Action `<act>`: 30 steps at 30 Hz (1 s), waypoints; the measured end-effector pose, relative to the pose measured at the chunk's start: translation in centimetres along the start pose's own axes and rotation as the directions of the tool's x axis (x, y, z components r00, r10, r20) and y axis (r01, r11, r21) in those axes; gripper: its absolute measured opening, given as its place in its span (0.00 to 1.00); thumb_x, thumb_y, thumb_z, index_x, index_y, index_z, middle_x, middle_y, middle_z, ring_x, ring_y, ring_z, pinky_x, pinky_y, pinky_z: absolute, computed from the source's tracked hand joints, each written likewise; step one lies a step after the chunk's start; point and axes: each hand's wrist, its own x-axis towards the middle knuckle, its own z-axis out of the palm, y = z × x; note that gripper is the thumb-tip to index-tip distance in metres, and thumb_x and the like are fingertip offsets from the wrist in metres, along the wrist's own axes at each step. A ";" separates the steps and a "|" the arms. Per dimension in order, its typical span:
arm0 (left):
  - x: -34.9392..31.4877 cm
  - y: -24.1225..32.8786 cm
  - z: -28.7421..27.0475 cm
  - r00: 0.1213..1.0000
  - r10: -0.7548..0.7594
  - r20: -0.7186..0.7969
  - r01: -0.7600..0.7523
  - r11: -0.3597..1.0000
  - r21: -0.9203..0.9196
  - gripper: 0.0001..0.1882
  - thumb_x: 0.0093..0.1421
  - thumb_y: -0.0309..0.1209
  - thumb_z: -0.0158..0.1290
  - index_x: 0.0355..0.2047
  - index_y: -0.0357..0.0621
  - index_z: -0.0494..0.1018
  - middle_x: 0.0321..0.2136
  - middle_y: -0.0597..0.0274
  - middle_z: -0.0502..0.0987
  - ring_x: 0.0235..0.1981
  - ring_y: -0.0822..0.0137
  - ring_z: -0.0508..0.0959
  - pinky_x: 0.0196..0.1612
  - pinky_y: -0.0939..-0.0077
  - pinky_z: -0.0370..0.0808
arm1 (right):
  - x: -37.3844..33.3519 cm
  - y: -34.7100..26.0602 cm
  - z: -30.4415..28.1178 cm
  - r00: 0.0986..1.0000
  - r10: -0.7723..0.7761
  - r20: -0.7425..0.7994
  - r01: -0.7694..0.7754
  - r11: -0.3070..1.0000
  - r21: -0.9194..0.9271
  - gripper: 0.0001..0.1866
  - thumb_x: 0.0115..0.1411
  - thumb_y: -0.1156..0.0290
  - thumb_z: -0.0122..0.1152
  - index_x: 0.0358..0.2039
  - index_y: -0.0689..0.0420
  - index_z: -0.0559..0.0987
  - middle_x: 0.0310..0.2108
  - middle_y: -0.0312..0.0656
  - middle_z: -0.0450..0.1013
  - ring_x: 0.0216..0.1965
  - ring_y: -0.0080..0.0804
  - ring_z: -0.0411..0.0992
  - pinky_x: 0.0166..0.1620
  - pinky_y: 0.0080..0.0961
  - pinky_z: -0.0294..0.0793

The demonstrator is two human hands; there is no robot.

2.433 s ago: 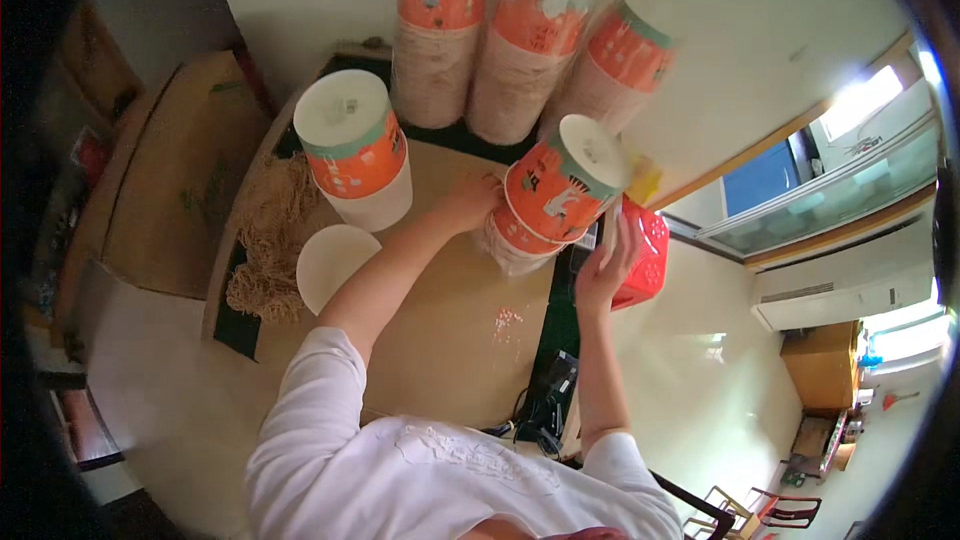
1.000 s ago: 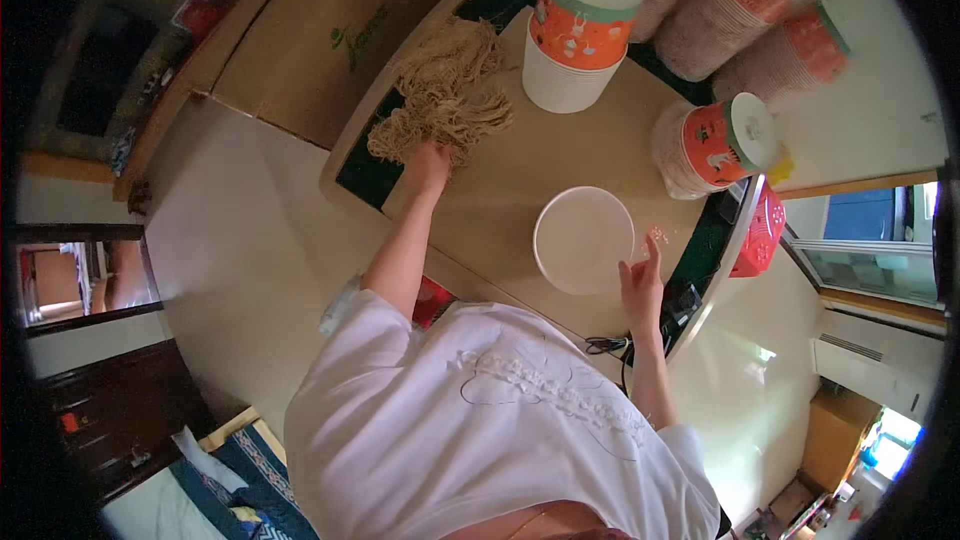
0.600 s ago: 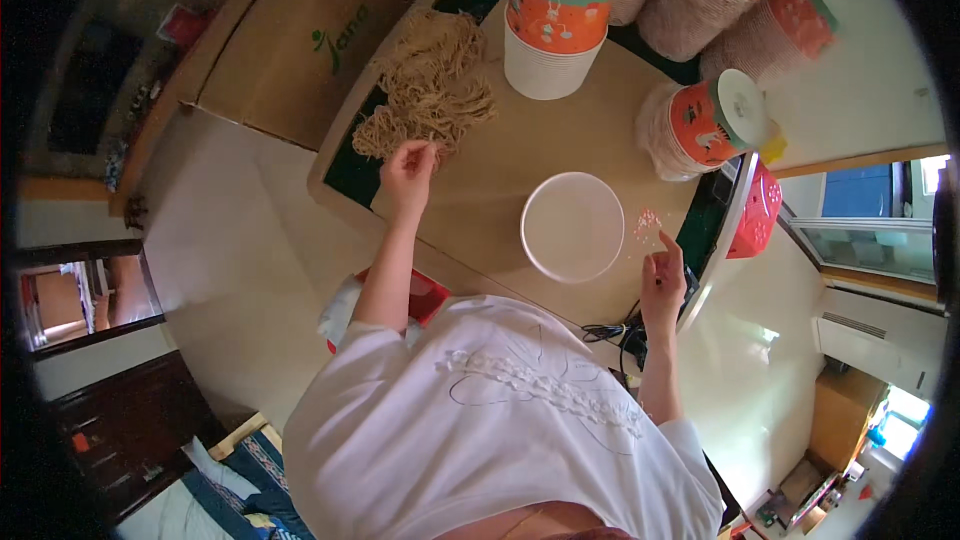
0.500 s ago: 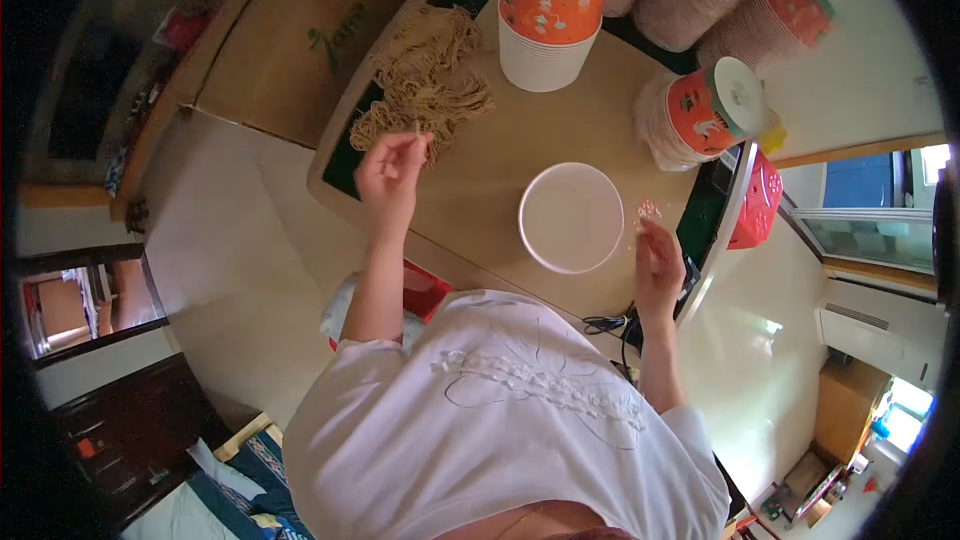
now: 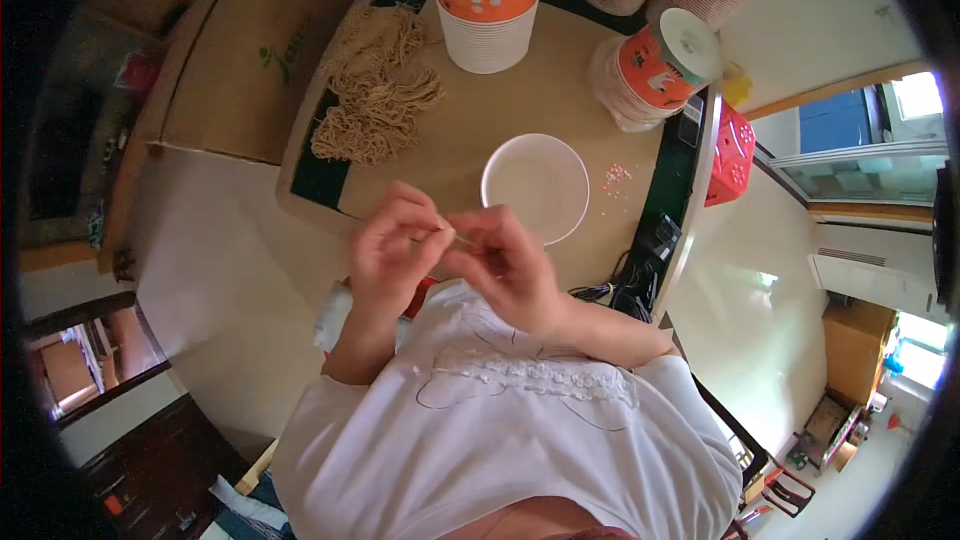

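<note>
"What is held nearest?"

"A thin strand (image 5: 459, 238) is pinched by the left hand (image 5: 390, 252); whether it is gripped by the right hand (image 5: 512, 270), just beside, cannot be told."

"And beyond?"

"A white tub (image 5: 537, 175) is set on the bench (image 5: 455, 140); farther left, tangled twine (image 5: 375, 100) is heaped; farther right, an orange-banded tub stack (image 5: 655, 75) is placed."
</note>
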 end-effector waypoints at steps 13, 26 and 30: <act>0.0 -7.9 3.2 0.867 -0.413 0.279 0.432 0.902 -0.005 0.08 0.61 0.29 0.51 0.37 0.38 0.75 0.29 0.66 0.76 0.25 0.82 0.69 0.28 0.87 0.67 | -5.5 2.9 -8.3 0.926 0.162 -0.341 -0.215 0.968 -0.125 0.03 0.59 0.80 0.54 0.34 0.60 0.74 0.22 0.30 0.68 0.21 0.15 0.61 0.24 0.13 0.59; -1.6 -10.9 4.3 0.239 -0.766 0.596 0.902 0.403 0.156 0.13 0.63 0.36 0.49 0.31 0.38 0.76 0.24 0.60 0.78 0.20 0.77 0.70 0.23 0.83 0.67 | -9.4 3.2 -10.1 0.991 0.084 -0.104 -0.131 0.768 -0.628 0.06 0.52 0.79 0.59 0.31 0.56 0.75 0.25 0.41 0.73 0.25 0.40 0.72 0.27 0.30 0.72; -1.9 -11.6 4.2 0.230 -0.737 0.636 0.892 0.421 0.166 0.13 0.62 0.35 0.49 0.30 0.38 0.76 0.25 0.60 0.78 0.21 0.76 0.71 0.23 0.83 0.67 | -9.4 3.3 -10.1 0.998 0.032 -0.050 -0.057 0.741 -0.669 0.06 0.52 0.81 0.59 0.32 0.59 0.76 0.26 0.43 0.73 0.24 0.36 0.73 0.27 0.24 0.73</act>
